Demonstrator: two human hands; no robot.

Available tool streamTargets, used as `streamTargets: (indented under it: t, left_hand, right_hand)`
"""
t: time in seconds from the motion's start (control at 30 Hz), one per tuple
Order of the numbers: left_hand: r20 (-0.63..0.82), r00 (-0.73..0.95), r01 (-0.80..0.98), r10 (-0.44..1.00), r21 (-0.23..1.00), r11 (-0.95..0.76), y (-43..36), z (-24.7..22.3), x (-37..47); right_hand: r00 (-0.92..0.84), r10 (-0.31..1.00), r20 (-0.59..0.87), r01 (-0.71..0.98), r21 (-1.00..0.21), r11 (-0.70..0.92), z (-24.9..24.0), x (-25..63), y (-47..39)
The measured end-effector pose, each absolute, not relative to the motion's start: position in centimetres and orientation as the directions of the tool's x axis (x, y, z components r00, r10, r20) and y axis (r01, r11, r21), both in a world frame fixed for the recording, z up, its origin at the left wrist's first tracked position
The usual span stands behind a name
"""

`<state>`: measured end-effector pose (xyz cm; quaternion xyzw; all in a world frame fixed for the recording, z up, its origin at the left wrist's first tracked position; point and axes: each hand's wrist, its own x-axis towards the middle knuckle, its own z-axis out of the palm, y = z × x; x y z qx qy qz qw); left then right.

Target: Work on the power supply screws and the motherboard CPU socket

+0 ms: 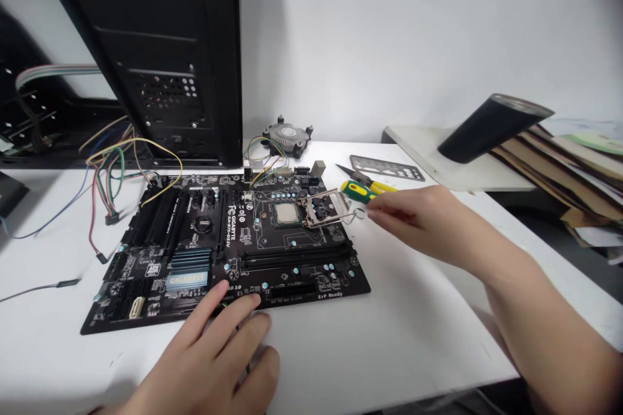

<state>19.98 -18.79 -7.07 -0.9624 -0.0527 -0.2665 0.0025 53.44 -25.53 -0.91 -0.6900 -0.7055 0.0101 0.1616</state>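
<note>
A black Gigabyte motherboard [272, 253] lies flat on the white table. In its socket sits a processor [286, 214], and the socket's metal load frame [324, 206] is swung up and to the right. My left hand [219, 343] rests at the near edge of the board, fingers apart, with fingertips touching it. My right hand [418, 217] is closed in a pinch beside the hooked end of the socket lever [359, 213]; whether it grips the lever is hidden. Just behind those fingertips lies a green and yellow screwdriver handle [356, 192].
Pliers [360, 176] and a grey I/O shield [387, 167] lie beyond my right hand. A CPU cooler fan [287, 136] stands by the wall. A black computer case [185, 65] with loose cables [114, 168] fills the left; stacked folders [545, 162] and a dark cylinder [491, 126] sit right.
</note>
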Motion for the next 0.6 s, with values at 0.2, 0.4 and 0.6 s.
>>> streamTargets:
  t: [0.2, 0.4, 0.6]
  left_hand:
    - [0.504, 0.856, 0.095, 0.113, 0.061, -0.994, -18.9, -6.7, 20.1]
    - [0.622, 0.768, 0.137, 0.152, 0.072, -0.988, -18.8, -7.1, 20.0]
    - [0.602, 0.754, 0.156, 0.263, 0.225, -0.962, -17.3, -6.3, 19.7]
  right_hand:
    - [-0.096, 0.957, 0.274, 0.977, -0.160, 0.144, -1.5, 53.0, -25.5]
    - [-0.200, 0.888, 0.415, 0.940, -0.175, 0.293, -1.1, 51.4, -25.5]
    - [-0.380, 0.830, 0.408, 0.844, -0.214, 0.492, -1.0, 50.1, -25.7]
